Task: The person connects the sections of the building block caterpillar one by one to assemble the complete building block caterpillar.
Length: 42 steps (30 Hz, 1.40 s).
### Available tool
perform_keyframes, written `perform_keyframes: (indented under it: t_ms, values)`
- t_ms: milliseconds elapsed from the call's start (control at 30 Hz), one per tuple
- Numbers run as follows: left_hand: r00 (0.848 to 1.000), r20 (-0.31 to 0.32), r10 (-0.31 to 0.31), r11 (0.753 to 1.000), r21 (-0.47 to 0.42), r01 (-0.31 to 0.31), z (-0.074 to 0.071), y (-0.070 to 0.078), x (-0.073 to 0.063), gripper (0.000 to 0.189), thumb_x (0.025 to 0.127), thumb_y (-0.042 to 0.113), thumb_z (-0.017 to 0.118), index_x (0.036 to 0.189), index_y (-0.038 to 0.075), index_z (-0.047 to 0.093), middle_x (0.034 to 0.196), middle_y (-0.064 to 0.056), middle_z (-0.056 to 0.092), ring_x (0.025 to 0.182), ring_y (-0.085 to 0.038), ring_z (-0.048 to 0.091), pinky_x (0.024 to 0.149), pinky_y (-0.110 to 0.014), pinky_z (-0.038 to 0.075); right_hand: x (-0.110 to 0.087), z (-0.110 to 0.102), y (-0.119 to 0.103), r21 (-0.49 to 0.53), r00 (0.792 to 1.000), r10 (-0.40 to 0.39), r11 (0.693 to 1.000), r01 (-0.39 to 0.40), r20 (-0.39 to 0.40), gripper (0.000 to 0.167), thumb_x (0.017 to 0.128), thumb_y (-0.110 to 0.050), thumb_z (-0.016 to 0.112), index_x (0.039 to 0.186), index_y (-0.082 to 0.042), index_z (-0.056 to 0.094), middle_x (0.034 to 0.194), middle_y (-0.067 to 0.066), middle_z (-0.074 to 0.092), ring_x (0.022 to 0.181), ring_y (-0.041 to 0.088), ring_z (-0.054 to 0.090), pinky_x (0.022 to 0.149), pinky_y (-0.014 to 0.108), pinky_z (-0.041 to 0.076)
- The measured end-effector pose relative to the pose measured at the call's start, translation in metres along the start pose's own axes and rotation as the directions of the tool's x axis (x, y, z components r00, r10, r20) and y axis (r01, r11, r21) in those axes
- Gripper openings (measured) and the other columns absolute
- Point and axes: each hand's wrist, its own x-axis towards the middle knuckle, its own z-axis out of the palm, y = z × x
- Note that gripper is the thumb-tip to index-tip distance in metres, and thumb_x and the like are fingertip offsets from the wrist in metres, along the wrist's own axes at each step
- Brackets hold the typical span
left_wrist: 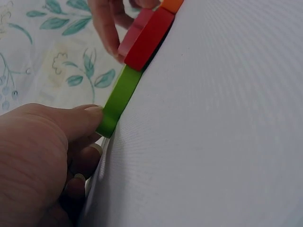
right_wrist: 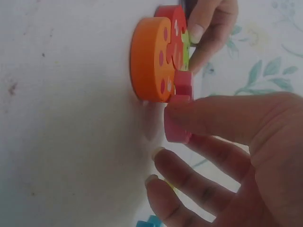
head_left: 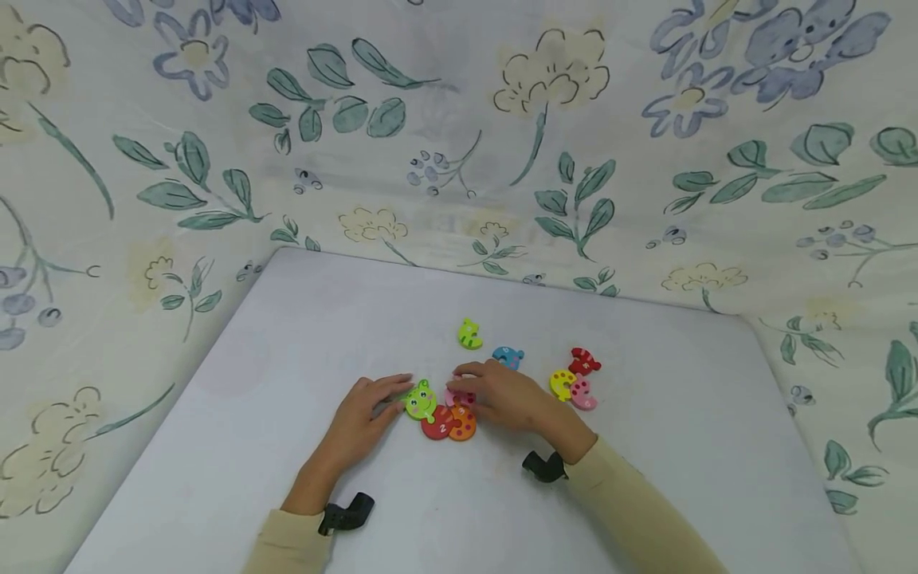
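A green caterpillar-head puzzle piece (head_left: 421, 401) with a smiling face lies joined to a red piece (head_left: 438, 423) marked 2. An orange spotted piece (head_left: 463, 424) follows on the red one's right. My left hand (head_left: 363, 414) holds the green head at its left edge, thumb tip against its side in the left wrist view. My right hand (head_left: 505, 396) pinches a pink puzzle piece (right_wrist: 177, 120) between thumb and finger, just above the orange piece in the head view. The right hand's other fingers spread loosely beside it, and they partly cover the pink piece from above.
Beyond my hands lie a light green striped piece (head_left: 469, 335) and a blue piece (head_left: 508, 356). Red (head_left: 584, 362), yellow (head_left: 562, 384) and pink (head_left: 582, 394) pieces cluster on the right. Flowered cloth (head_left: 459, 159) rises behind the white table (head_left: 344, 311).
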Motion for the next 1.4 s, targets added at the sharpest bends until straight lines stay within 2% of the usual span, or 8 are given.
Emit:
perform_keyframes:
  t_ms: [200, 400, 667, 900, 1167, 1400]
  values:
    - [0.999, 0.028, -0.026, 1.0, -0.002, 0.026, 0.004, 0.001, -0.003, 0.038, 0.101, 0.016, 0.071, 0.139, 0.021, 0.069, 0.141, 0.009, 0.064, 0.105, -0.009, 0.052, 0.087, -0.036, 0.05, -0.005, 0.007, 0.002, 0.065, 0.999, 0.008, 0.998, -0.01, 0.034, 0.047, 0.097, -0.024, 0.077, 0.143, -0.023, 0.067, 0.146, 0.004, 0.059, 0.13, 0.024, 0.054, 0.101, 0.039, 0.052]
    - [1.0, -0.015, -0.015, 1.0, -0.007, 0.015, 0.003, -0.001, -0.001, 0.036, 0.101, 0.014, 0.071, 0.136, 0.021, 0.07, 0.139, 0.01, 0.065, 0.101, -0.01, 0.051, 0.083, -0.035, 0.049, -0.008, 0.011, 0.005, 0.099, 1.0, -0.01, 0.995, 0.013, -0.025, 0.046, 0.097, -0.026, 0.077, 0.142, -0.023, 0.068, 0.141, 0.003, 0.06, 0.127, 0.023, 0.05, 0.1, 0.039, 0.051]
    - [0.999, -0.022, -0.023, 1.0, -0.004, 0.023, 0.005, -0.001, -0.001, 0.036, 0.101, 0.013, 0.072, 0.136, 0.02, 0.071, 0.137, 0.008, 0.066, 0.1, -0.01, 0.051, 0.083, -0.033, 0.05, -0.014, 0.02, 0.009, 0.162, 0.998, -0.012, 0.987, 0.022, -0.065, 0.045, 0.099, -0.024, 0.075, 0.143, -0.021, 0.067, 0.141, 0.002, 0.06, 0.125, 0.021, 0.047, 0.098, 0.036, 0.05]
    - [0.998, -0.058, 0.009, 1.0, -0.015, -0.01, 0.003, 0.002, 0.0, 0.038, 0.099, 0.01, 0.073, 0.137, 0.017, 0.069, 0.129, 0.005, 0.069, 0.096, -0.01, 0.053, 0.081, -0.033, 0.051, -0.015, 0.024, 0.001, 0.19, 0.991, 0.085, 0.98, -0.063, -0.108, 0.044, 0.097, -0.029, 0.077, 0.139, -0.02, 0.069, 0.137, 0.0, 0.06, 0.123, 0.019, 0.047, 0.098, 0.035, 0.052]
    - [0.999, -0.047, 0.0, 1.0, 0.02, 0.001, 0.001, 0.0, 0.001, 0.045, 0.097, 0.016, 0.077, 0.14, 0.016, 0.066, 0.146, 0.002, 0.061, 0.1, -0.01, 0.055, 0.083, -0.035, 0.05, -0.012, 0.029, -0.011, 0.135, 0.976, 0.14, 0.984, -0.119, -0.164, 0.046, 0.096, -0.039, 0.077, 0.137, -0.02, 0.068, 0.133, 0.002, 0.06, 0.12, 0.022, 0.049, 0.097, 0.036, 0.053]
    - [0.998, -0.06, 0.016, 1.0, 0.019, -0.015, 0.001, 0.0, 0.002, 0.044, 0.097, 0.016, 0.078, 0.139, 0.016, 0.067, 0.147, 0.0, 0.06, 0.099, -0.011, 0.056, 0.086, -0.038, 0.05, -0.006, 0.033, -0.02, 0.088, 0.965, 0.193, 0.98, -0.18, -0.177, 0.046, 0.095, -0.041, 0.077, 0.135, -0.02, 0.069, 0.129, 0.002, 0.06, 0.116, 0.02, 0.05, 0.094, 0.033, 0.054]
